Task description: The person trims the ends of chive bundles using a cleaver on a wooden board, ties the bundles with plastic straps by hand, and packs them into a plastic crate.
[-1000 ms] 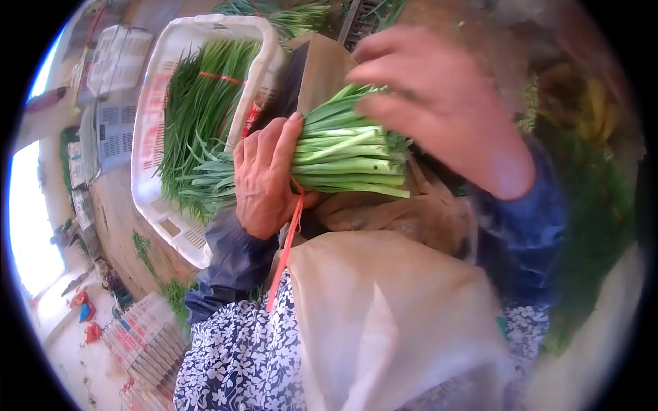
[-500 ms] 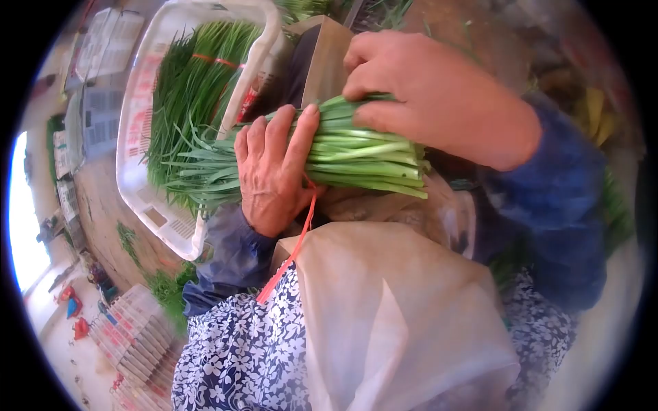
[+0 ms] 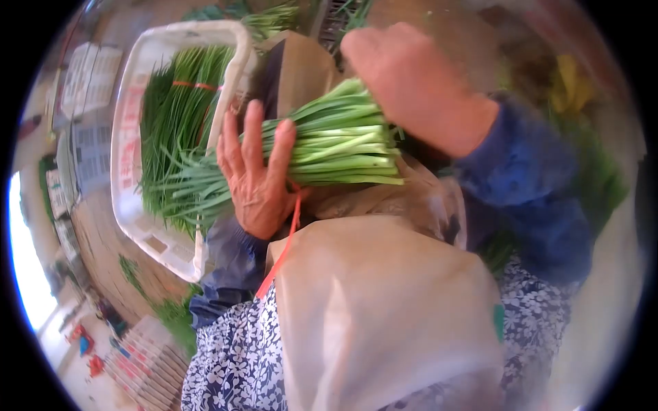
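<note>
With left hand laid open across a bunch of green stalks, right hand up by the cut ends.

Got the left fingers spread and mostly straight, with palm against the bunch and thumb out of sight. Can see pale cut ends to the right, leaf tips trailing left over the white basket. As for the right hand, looks curled but too blurry, so can't tell if gripping or touching anything. Spotted an orange-red strip dangling from beneath the left hand, near side. Also got more greens in the basket, far left, with an orange-red band around. Nearer in, can see a brownish sheet over the lap, beside floral cloth.
</note>
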{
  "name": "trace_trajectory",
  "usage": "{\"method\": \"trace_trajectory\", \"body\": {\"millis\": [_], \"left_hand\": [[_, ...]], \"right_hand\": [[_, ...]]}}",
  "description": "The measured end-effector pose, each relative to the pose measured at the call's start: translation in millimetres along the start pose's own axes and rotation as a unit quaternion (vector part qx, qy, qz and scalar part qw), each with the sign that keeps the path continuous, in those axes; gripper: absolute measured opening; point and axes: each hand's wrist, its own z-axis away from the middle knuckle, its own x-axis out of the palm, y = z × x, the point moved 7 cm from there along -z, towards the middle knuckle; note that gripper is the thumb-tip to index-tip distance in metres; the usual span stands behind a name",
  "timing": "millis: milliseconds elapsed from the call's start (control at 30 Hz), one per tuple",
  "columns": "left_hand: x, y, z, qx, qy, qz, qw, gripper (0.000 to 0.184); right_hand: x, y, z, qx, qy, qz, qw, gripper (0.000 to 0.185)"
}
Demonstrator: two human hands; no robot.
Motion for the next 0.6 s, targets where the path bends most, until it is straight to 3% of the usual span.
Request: {"method": "trace_trajectory", "body": {"millis": [67,133,200,233,267,367,400,467,600], "left_hand": [[1.0,-8.9,4.7,-0.013,0.069,0.045,0.997,0.095],[0.2,-4.2,1.5,-0.003,0.059,0.035,0.998,0.095],[1.7,1.3,-1.7,0.002,0.054,0.028,0.998,0.095],[2.3,2.7,-2.1,-0.001,0.053,0.033,0.998,0.093],[3.6,4.5,-1.9,-0.002,0.048,0.026,0.998,0.093],[3.8,-7.4,0.3,-0.018,0.032,0.029,0.999,0.089],[6.6,-3.6,-0.9,-0.018,0.029,0.021,0.999,0.089],[7.9,-7.6,0.2,-0.015,0.023,0.028,0.999,0.09],[6.0,-10.0,1.4,-0.02,0.039,0.034,0.998,0.093]], "right_hand": [[-8.3,41.9,26.0,0.096,-0.032,0.024,0.995,0.015],[-24.5,74.1,52.0,0.149,-0.048,0.046,0.987,0.016],[-21.5,95.4,73.1,0.196,-0.183,0.168,0.949,0.033],[-30.0,79.3,59.6,0.122,-0.108,0.088,0.983,0.035],[-24.2,63.4,47.0,0.01,-0.003,-0.057,0.998,0.025],[-1.5,6.0,-1.6,-0.063,0.01,-0.302,0.951,0.016],[-1.9,-2.8,-8.0,-0.064,0.018,-0.306,0.95,0.016],[34.9,-9.8,-19.2,0.069,-0.2,-0.316,0.925,0.011],[29.8,-20.4,-19.0,0.011,-0.091,-0.285,0.954,0.007]]}}
